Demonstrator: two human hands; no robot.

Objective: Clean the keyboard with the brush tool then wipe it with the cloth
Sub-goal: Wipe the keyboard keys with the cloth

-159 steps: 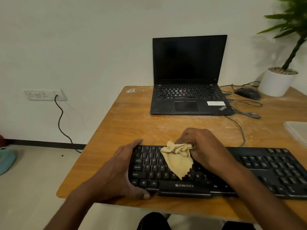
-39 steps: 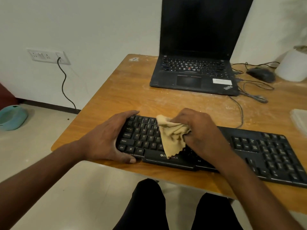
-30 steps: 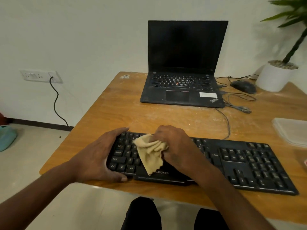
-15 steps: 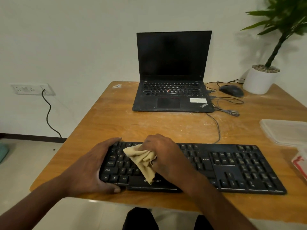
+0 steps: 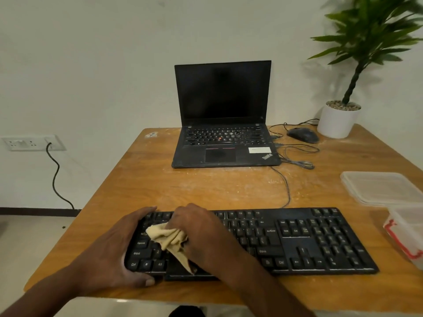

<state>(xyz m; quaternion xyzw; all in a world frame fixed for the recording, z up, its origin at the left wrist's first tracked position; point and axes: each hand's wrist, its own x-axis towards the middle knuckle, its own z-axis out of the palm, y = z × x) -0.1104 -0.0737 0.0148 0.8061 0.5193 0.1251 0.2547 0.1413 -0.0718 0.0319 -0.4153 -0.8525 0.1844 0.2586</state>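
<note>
since half a second ago the right hand (image 5: 196, 234) has slid its bunched cloth (image 5: 170, 242) leftward over the keyboard (image 5: 297, 241), fingers hidden beneath; left hand (image 5: 119, 255) clasps the keyboard's left end along the desk (image 5: 206, 186) near edge.

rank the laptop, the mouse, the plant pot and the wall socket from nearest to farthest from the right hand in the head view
From the right hand holding the cloth:
1. Laptop, straight ahead, mid-table.
2. Mouse, far right, beside the laptop.
3. Plant pot, back right corner, just beyond the mouse.
Wall socket, off the table to the left: too uncertain to rank.
</note>
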